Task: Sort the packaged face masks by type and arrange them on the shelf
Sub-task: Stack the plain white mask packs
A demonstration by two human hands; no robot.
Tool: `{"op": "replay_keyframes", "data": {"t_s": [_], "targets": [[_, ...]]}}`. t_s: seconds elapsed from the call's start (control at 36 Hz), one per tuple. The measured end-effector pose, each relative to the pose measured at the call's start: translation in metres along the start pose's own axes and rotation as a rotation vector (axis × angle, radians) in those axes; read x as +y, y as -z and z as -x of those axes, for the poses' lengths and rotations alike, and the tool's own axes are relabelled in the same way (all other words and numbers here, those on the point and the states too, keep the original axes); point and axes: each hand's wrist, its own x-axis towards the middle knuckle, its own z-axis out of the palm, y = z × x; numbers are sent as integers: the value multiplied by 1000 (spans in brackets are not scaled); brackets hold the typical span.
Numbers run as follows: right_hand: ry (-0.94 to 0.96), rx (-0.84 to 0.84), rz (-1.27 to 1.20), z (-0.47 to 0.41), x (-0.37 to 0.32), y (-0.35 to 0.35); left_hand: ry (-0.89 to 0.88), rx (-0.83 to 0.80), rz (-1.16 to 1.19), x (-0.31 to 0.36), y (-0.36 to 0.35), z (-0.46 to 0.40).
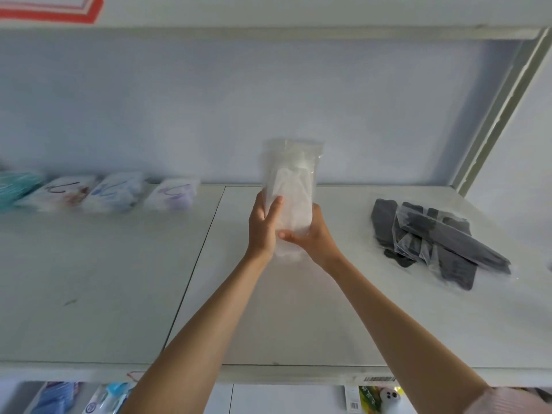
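Observation:
A clear packet of white face masks (291, 180) stands upright above the middle of the white shelf (298, 309). My left hand (263, 225) grips its left side, fingers curled round the front. My right hand (310, 234) holds its lower right edge from below. To the right lies a loose pile of black masks in clear sleeves (436, 240). Along the back left sits a row of packets: a teal packet (15, 188), then three white patterned packets (62, 194), (116, 191), (174, 194).
A shelf board above crosses the top of the view (268, 16). A white upright post (501, 112) bounds the shelf at the right. Below the front edge hang other packaged goods (373, 397). A seam (197, 258) divides the shelf surface into two panels.

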Motion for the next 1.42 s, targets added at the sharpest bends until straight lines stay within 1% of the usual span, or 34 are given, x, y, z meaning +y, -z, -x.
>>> {"op": "replay_keyframes", "data": {"t_s": [0.06, 0.14, 0.25, 0.39, 0.47, 0.56, 0.67, 0.81, 0.92, 0.97, 1.06, 1.14, 1.22, 1.28, 1.31, 1.42], "targets": [[-7, -8, 11, 2, 5, 1, 7, 25, 6, -3, 2, 0], [-3, -11, 10, -2, 2, -2, -5, 12, 17, 1, -1, -4], [6, 23, -11, -15, 1, -7, -22, 19, 55, 7, -6, -10], [-46, -29, 39, -12, 23, -7, 49, 40, 74, -6, -6, -5], [-45, -23, 27, -15, 18, -7, 37, 56, 79, 0, -9, -8], [-39, -22, 30, -18, 17, -9, 25, 68, 55, 1, -9, -11], [-51, -30, 71, -13, 22, -10, 71, 85, 8, -3, -10, -7], [-20, -2, 65, -15, 15, -10, 37, 135, 12, 7, -13, -10], [-56, -10, 133, -10, 18, -18, 105, 192, -12, 1, -13, -7], [-41, 29, 142, -9, 12, -22, 130, 204, -11, 5, -11, -9], [7, 39, 97, -14, 1, -26, 149, 135, -11, 24, -3, -20], [71, -33, -49, -23, -9, -33, 153, 12, -48, 36, 21, -30], [116, -149, -189, -32, -17, -47, 181, -21, -170, 33, 52, -41], [60, -204, -196, -38, -14, -60, 227, -6, -237, 28, 70, -46], [9, -206, -174, -42, -10, -69, 254, 13, -254, 24, 78, -49], [-249, -159, -147, -57, -4, -100, 366, 118, -228, 10, 103, -62]]}}
